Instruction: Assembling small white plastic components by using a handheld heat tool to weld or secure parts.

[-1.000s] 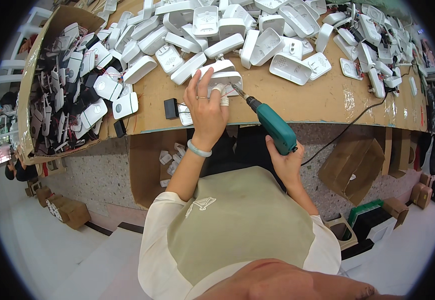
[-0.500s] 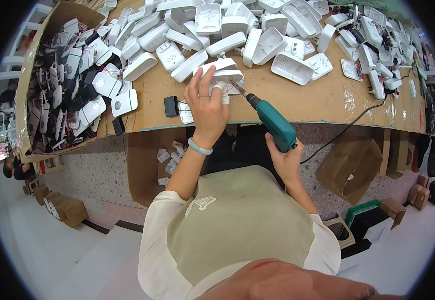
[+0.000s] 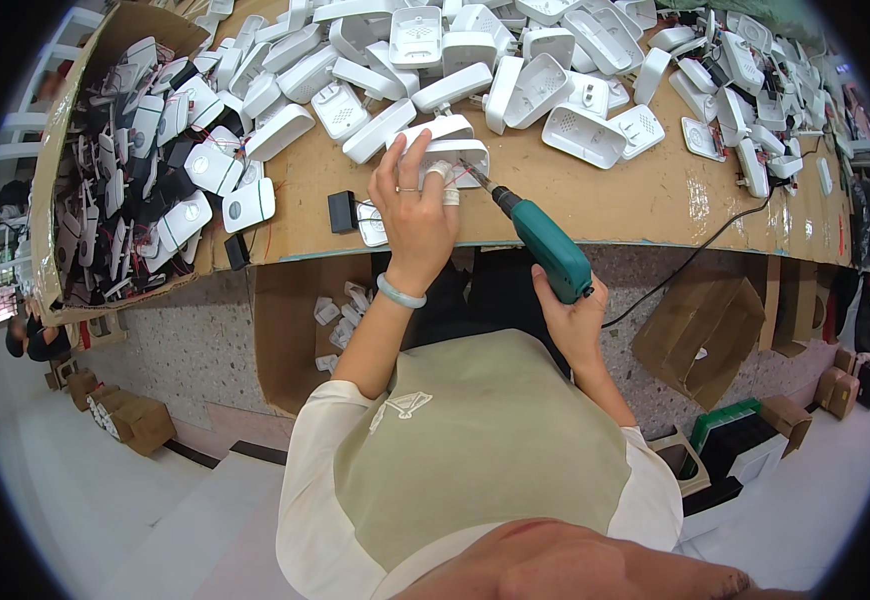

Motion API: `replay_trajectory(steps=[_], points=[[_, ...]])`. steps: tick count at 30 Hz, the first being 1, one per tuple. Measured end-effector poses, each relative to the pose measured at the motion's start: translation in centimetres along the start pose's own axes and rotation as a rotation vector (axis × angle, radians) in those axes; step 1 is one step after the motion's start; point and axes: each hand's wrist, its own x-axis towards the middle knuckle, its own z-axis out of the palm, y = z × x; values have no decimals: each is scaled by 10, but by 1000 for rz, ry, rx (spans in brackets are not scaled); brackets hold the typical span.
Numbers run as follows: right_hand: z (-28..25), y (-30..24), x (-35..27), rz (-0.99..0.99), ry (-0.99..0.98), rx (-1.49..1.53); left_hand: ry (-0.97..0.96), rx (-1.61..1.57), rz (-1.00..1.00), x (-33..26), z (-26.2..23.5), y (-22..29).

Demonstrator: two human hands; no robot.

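My left hand, with pale tape around a finger, grips a white plastic housing on the table. Its open hollow faces me, and thin red wire shows inside. My right hand is closed around the rear of a green corded electric screwdriver with a black nose. The tool's metal tip reaches into the housing; the exact contact point is too small to make out. Just left of my left hand lie a small black box and a white cover joined by wire.
White housings are heaped along the back. A cardboard box at left holds wired white covers. More wired units lie at far right. The black cord runs off the table edge; below stands an open carton.
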Motion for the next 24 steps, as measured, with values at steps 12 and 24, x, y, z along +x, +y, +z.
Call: replay_trajectory(steps=[12, 24], points=[[-2, -4, 1, -25, 0, -9, 4, 6, -2, 1, 1, 0], [-28, 14, -27, -13, 275, 48, 20, 6, 7, 1, 1, 2]])
